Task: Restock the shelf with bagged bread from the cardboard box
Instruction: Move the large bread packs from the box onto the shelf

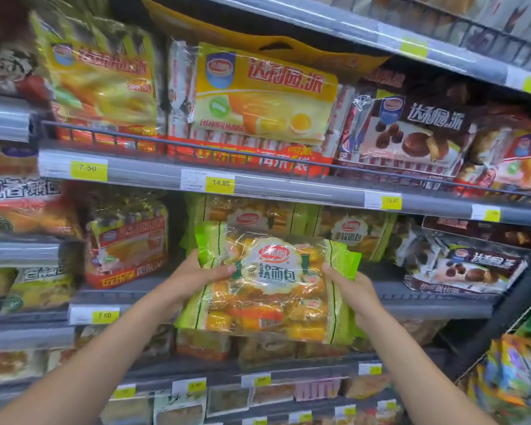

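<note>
Behind the gripped bread bag [273,289], green bags [350,231] fill the shelf [390,291]; a dark gap [177,237] lies just left, beside the red pack [126,250].

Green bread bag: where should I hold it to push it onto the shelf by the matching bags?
Best by its two green side edges, one hand from each side, thumbs on the front, as the left hand and right hand hold the green bread bag now. It is wide, soft and faces you; squeezing the middle would likely crush the bread.
</note>
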The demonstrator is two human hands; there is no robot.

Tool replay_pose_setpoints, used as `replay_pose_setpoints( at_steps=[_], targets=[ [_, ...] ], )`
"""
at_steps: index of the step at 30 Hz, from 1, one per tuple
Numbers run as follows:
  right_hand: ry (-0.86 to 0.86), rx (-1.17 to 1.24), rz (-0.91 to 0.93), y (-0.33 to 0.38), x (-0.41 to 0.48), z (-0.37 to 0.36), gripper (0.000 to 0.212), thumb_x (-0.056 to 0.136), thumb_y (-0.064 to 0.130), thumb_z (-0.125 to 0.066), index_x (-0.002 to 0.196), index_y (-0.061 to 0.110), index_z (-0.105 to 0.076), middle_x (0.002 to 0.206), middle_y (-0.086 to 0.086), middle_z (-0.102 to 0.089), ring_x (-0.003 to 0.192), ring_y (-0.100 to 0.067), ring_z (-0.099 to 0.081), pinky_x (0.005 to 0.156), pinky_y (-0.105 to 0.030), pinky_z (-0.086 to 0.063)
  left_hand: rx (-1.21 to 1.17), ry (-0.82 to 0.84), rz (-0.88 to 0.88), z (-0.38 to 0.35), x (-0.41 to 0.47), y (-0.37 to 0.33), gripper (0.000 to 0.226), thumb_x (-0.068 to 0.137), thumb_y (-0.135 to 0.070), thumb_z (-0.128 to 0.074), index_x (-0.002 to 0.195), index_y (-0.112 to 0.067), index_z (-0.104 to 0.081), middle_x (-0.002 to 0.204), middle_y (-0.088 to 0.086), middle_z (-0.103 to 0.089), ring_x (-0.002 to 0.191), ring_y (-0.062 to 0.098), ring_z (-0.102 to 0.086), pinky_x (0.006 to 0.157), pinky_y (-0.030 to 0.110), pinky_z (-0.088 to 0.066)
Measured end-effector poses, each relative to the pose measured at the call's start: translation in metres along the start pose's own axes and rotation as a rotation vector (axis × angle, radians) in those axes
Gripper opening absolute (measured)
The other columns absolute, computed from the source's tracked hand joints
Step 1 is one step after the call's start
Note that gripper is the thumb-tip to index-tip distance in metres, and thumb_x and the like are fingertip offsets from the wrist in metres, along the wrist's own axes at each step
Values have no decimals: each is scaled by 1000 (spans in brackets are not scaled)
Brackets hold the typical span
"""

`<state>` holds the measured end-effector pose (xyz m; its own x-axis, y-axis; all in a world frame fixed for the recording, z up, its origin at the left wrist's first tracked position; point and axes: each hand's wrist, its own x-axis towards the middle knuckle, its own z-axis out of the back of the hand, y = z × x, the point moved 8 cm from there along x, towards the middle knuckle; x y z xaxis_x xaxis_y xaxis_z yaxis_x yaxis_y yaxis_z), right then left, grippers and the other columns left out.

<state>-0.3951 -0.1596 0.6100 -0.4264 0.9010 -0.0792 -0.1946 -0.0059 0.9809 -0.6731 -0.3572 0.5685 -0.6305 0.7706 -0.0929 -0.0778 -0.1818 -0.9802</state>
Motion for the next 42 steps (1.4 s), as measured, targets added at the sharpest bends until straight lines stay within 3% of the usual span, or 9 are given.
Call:
replay_pose_setpoints(
  at_steps=[6,12,16,21,25,28,33,39,42],
  targets=[
    [34,-6,76,16,36,-22,40,88,42,-76,122,26,-62,132,1,-64,107,-16,-55,94,-30,-39,48,-140,-22,20,32,-17,117,78,-52,-80,161,-10,-8,168,10,-14,152,31,-22,118,47,-27],
    [26,-10,56,37,100,-47,109,83,54,-76,157,0,-18,161,-17,-32,145,-33,-36,113,-41,-34,27,-260,15,42,76,-22,93,77,-45,-85,147,-2,-42,142,14,-55,128,31,-53,108,39,-43],
    [18,40,48,29,132,-61,102,83,51,-77,159,10,-21,159,-14,-37,144,-33,-39,111,-36,-33,39,-265,-113,38,90,-31,83,79,-28,-86,148,-16,-40,129,-4,-57,121,21,-56,96,30,-45],
    [-13,-19,-22,-15,142,-65,81,81,51,-80,144,10,-49,141,-8,-57,131,-30,-53,101,-32,-39,213,-246,-20,35,93,4,96,69,-56,-87,145,-15,-44,120,-5,-55,117,21,-58,94,27,-43],
    [-102,-166,5,-20,132,-50,62,79,53,-80,117,9,-56,114,-8,-61,104,-31,-58,88,-36,-45,428,-293,-24,39,68,7,92,49,-89,-72,108,-19,-56,83,-4,-50,70,19,-57,68,32,-45],
    [-370,-341,318,1,102,-26,51,80,39,-83,108,10,-51,109,-5,-52,95,-28,-58,72,-34,-46,758,-448,-308,34,44,1,87,80,-55,-77,150,-28,-34,140,10,-47,124,27,-54,99,40,-50],
    [46,-706,443,-24,77,-79,25,82,42,-79,80,35,-56,71,8,-62,69,-7,-60,61,-34,-53,1076,-363,-488,-7,31,9,84,82,-50,-76,152,-38,-31,162,9,-20,139,38,-41,95,49,-57],
    [25,-854,407,-33,88,-96,28,84,47,-76,83,33,-53,75,11,-60,74,-3,-56,61,-31,-48,960,-464,-312,1,47,20,128,74,-61,-77,158,-33,14,170,5,0,115,35,-66,64,46,-62],
    [12,-886,407,-32,98,-104,30,82,47,-78,82,30,-53,74,10,-59,73,-7,-58,64,-32,-50,986,-435,-168,10,60,27,119,73,-69,-73,157,-30,2,165,10,-23,99,33,-70,63,45,-61]
  ],
)
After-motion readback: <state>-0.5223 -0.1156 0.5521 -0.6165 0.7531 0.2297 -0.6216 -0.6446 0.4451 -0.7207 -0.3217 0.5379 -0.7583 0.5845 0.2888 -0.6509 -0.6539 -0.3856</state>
